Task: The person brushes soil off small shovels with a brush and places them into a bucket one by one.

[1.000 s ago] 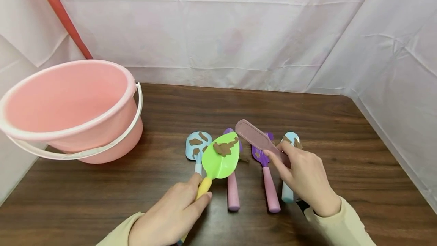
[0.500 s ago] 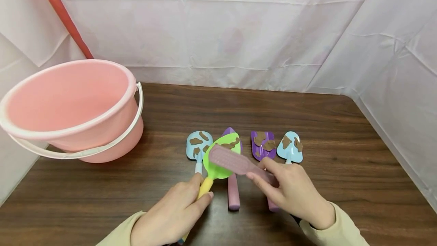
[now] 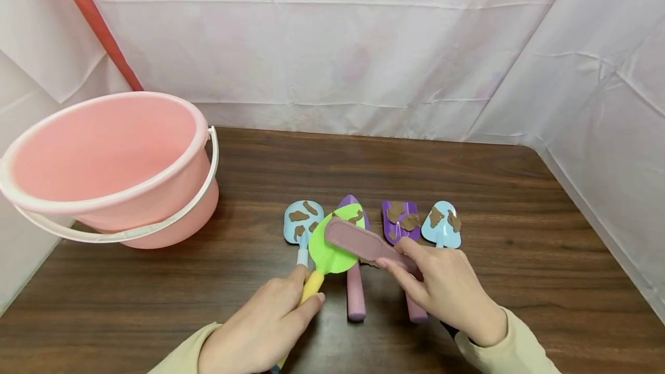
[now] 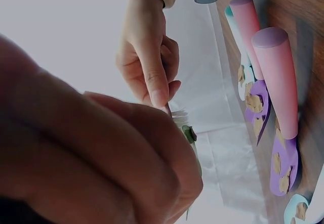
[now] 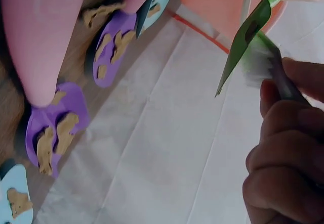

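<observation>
My left hand (image 3: 262,322) grips the yellow handle of a toy shovel with a green, leaf-shaped blade (image 3: 323,250), held above the table. Brown clay-like smears (image 3: 358,216) show at the blade's upper end. In my right hand (image 3: 449,287) is a mauve brush (image 3: 358,239), pinched by its handle and laid across the blade. Its pale bristles (image 5: 257,64) point at the blade in the right wrist view, blurred there. The brush back hides part of the blade from above. Beneath the green blade lies a purple pointed shovel (image 3: 349,199) with a pink handle (image 3: 355,293).
Left of it lies a light blue shovel (image 3: 291,229); right of it are a purple square shovel (image 3: 399,232) and another light blue one (image 3: 441,235), all with brown patches. A loose brown piece (image 5: 101,12) lies beside a pink handle. A pink bucket (image 3: 156,212) stands at left.
My right hand has brought the brush leftward and down onto the green blade, then shifted it slightly. Both right-hand shovel blades are now uncovered. The left hand has hardly moved.
</observation>
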Demonstrator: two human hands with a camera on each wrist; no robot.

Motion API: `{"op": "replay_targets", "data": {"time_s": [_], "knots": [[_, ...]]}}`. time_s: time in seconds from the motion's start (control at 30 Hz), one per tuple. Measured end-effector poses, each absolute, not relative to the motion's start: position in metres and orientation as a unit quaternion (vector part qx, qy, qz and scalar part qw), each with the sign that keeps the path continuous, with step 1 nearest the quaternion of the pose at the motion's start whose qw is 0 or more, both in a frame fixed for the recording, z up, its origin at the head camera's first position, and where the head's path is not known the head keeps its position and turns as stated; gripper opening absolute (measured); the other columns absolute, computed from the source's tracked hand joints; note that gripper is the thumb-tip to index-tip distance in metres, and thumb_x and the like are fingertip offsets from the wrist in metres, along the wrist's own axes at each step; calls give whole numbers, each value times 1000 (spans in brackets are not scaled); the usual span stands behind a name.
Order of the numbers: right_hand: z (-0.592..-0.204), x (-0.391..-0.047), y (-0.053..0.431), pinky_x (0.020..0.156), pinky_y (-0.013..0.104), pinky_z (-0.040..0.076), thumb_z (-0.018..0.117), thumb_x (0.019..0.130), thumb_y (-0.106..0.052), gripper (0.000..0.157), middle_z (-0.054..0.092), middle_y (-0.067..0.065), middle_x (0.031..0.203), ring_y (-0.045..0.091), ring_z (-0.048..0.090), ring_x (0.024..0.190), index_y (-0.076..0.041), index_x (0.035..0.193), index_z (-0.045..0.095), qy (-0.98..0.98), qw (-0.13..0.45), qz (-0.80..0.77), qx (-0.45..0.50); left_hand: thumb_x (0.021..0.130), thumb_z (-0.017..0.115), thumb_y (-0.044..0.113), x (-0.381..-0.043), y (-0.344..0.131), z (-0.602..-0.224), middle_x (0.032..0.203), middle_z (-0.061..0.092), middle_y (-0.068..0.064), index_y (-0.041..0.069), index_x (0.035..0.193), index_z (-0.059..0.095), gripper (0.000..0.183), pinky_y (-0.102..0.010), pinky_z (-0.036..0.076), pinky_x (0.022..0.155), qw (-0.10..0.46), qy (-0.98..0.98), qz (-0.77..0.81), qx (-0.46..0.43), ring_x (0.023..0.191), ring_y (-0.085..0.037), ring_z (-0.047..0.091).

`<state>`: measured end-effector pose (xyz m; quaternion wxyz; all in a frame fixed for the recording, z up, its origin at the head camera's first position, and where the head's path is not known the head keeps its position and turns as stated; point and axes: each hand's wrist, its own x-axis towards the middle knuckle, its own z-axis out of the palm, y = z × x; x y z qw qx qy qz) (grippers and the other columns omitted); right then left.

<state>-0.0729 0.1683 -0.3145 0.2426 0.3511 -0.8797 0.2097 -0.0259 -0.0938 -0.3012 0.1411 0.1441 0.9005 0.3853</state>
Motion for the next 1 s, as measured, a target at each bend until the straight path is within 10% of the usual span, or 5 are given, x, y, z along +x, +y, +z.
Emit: {"op": "replay_targets", "data": {"time_s": [0.77, 1.0], "knots": [[-306, -80, 183, 42, 12, 17, 67, 87, -38, 22, 30, -21, 53, -7, 22, 45, -19, 78, 60, -890, 283, 190, 303, 95, 52, 28, -27, -95, -302, 60, 43, 5, 18, 86, 47, 15, -23, 38, 51, 147, 897, 388, 154, 52, -6, 42], [-301, -83, 190, 40, 16, 18, 46, 95, -54, 45, 28, -17, 51, -4, 21, 45, -16, 74, 55, -904, 306, 160, 253, 95, 52, 29, -27, -95, -302, 60, 43, 5, 17, 87, 48, 15, -23, 38, 51, 149, 898, 385, 151, 52, -6, 41]]}}
